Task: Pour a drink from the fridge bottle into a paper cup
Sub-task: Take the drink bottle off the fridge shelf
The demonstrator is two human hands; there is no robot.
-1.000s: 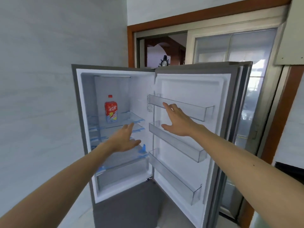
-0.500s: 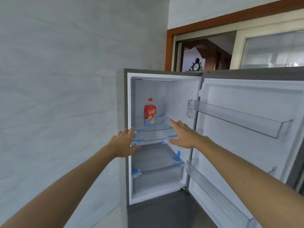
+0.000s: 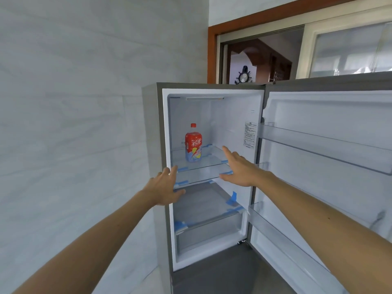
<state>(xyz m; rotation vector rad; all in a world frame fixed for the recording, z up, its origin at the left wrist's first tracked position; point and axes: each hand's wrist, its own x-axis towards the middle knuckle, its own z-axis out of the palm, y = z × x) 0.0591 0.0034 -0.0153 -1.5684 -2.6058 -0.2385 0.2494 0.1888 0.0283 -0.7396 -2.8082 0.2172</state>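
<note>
One bottle point(image 3: 193, 143), red cap, red-and-pale label, upright on top glass shelf point(image 3: 212, 161), toward rear left of open fridge point(image 3: 214, 107). Door point(image 3: 331, 149) swung wide right, racks bare. Right hand point(image 3: 240, 168) released, fingers extended over shelf front, near bottle, not touching; likely reaching for it. Left hand point(image 3: 164, 186) released, at fridge's left frame edge, contact unclear; probably steadying. Paper cup not in view.
</note>
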